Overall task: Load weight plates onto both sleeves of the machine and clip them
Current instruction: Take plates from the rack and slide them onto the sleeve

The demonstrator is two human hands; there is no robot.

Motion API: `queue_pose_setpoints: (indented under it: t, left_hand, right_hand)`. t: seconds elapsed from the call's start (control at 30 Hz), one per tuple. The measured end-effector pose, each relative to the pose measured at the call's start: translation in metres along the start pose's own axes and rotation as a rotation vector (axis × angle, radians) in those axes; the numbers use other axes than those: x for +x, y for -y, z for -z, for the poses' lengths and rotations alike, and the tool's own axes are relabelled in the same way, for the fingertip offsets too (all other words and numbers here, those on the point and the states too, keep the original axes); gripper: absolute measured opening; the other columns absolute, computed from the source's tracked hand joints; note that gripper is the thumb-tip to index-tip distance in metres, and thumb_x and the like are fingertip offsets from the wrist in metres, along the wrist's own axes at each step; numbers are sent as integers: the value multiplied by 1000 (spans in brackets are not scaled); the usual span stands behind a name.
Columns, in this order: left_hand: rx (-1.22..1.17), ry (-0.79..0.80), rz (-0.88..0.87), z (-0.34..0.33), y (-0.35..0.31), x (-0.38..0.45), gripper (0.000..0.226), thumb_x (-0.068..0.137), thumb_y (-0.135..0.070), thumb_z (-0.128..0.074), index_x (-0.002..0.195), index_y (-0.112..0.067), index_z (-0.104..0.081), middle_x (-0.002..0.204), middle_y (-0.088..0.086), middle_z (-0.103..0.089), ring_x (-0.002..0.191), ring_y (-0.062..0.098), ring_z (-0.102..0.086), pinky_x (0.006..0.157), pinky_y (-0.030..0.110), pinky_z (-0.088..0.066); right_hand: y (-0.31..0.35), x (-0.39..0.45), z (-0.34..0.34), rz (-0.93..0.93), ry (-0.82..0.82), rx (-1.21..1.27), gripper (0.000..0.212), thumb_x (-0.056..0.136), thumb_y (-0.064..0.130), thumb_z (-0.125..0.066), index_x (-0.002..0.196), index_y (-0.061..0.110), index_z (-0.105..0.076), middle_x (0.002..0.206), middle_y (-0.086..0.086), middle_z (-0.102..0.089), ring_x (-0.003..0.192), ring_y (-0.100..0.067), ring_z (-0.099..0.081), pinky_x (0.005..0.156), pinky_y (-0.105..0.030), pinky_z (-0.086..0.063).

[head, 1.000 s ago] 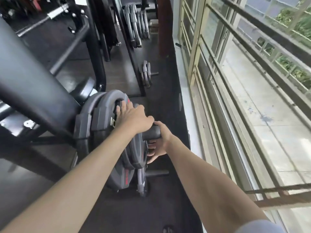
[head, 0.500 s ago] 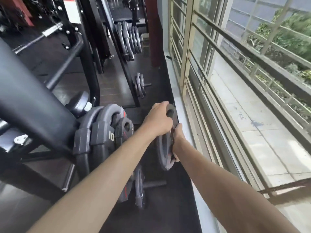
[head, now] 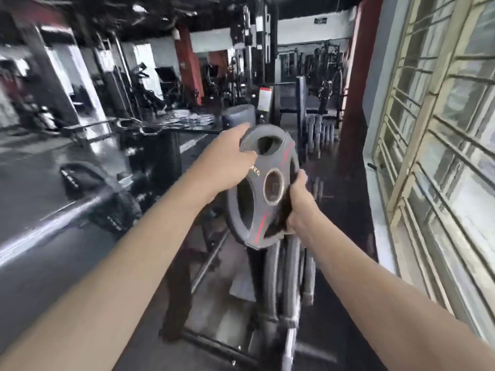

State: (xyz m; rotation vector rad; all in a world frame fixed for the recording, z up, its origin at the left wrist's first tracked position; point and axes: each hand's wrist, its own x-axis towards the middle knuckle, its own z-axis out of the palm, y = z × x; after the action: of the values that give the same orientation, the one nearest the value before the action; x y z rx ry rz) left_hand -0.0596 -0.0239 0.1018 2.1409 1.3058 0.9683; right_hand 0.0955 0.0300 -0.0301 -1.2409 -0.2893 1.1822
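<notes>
I hold a black weight plate (head: pixel 263 188) with red lettering and a "KG" mark up in front of me, its centre hole facing me. My left hand (head: pixel 227 162) grips its upper left rim, thumb by a grip opening. My right hand (head: pixel 298 207) curls round its lower right edge. Below it, several black plates (head: pixel 284 279) stand on edge on a rack. The machine's padded arm (head: pixel 40 228) slants across the lower left, blurred. No sleeve end or clip shows plainly.
A barred window wall (head: pixel 439 156) runs along the right, with a narrow floor strip (head: pixel 345 210) beside it. More plates (head: pixel 320 129) stand on a rack ahead. Benches, racks and a red pillar (head: pixel 188 65) fill the gym behind. The frame is motion-blurred.
The plate came off the machine's sleeve and rose in both hands. My view swung up from the floor to the gym room ahead.
</notes>
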Motion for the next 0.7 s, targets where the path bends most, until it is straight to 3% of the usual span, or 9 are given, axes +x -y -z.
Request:
queue_pose_setpoints:
  t: [0.1, 0.13, 0.2, 0.3, 0.4, 0.5, 0.6, 0.67, 0.7]
  left_hand:
    - [-118, -106, 61, 66, 40, -43, 57, 101, -16, -56, 154, -27, -37, 133, -12, -60, 111, 4, -57, 87, 5, -43]
    - [-153, -134, 76, 85, 54, -58, 57, 101, -15, -56, 153, -29, -38, 132, -14, -60, 113, 2, -57, 97, 8, -42]
    - [-254, -197, 114, 119, 81, -86, 57, 102, -13, -56, 153, -31, -38, 133, -14, -61, 119, 5, -60, 112, 29, -41]
    - [-411, -312, 212, 165, 119, -127, 55, 103, -10, -53, 151, -34, -42, 129, -16, -66, 112, 7, -67, 105, 38, -49]
    - [-502, -423, 295, 209, 153, -172, 53, 102, -4, -50, 148, -31, -47, 121, -13, -69, 102, 8, -68, 98, 36, -53]
    - [-513, -540, 374, 250, 184, -217, 51, 101, -1, -50, 143, -30, -51, 120, -8, -69, 103, 14, -66, 96, 36, -51]
    - [-581, -703, 465, 280, 214, -258, 42, 99, 3, -47, 121, -29, -64, 115, -1, -70, 98, 20, -65, 93, 39, -49]
    - [-632, -814, 507, 293, 233, -283, 37, 96, 2, -46, 102, -25, -70, 105, 2, -70, 85, 20, -66, 82, 38, -50]
    - [-666, -857, 517, 297, 242, -293, 32, 95, 1, -47, 94, -22, -70, 98, 2, -71, 76, 19, -66, 76, 36, -49]
  right_hand:
    - [-14, -52, -54, 93, 37, -75, 99, 73, 86, -44, 131, 6, -57, 126, -8, -65, 110, -30, -64, 99, -46, -52]
    - [-19, -64, -71, 110, 74, -104, 99, 75, 84, -46, 133, 5, -56, 128, -7, -64, 111, -30, -64, 99, -46, -52]
    - [-31, -87, -103, 146, 162, -168, 96, 74, 83, -50, 132, 7, -55, 127, -5, -64, 111, -31, -63, 100, -45, -52]
    - [-53, -117, -148, 172, 278, -278, 89, 73, 82, -55, 119, 7, -59, 113, -3, -67, 101, -29, -66, 93, -44, -56]
    - [-81, -155, -187, 193, 463, -357, 63, 83, 72, -60, 91, 10, -62, 94, 1, -68, 88, -21, -65, 84, -37, -53]
    - [-117, -194, -226, 187, 641, -410, 58, 82, 64, -69, 93, 7, -69, 94, -2, -74, 86, -20, -70, 83, -36, -58]
    - [-155, -232, -262, 195, 748, -399, 56, 82, 58, -73, 88, 2, -71, 89, -7, -77, 78, -24, -72, 75, -39, -61]
    - [-177, -254, -285, 201, 802, -445, 68, 71, 67, -75, 87, 1, -69, 81, -8, -70, 72, -25, -65, 71, -45, -58]
    - [-188, -264, -295, 230, 822, -471, 64, 69, 69, -74, 85, 7, -67, 78, -8, -65, 70, -23, -61, 69, -42, -54]
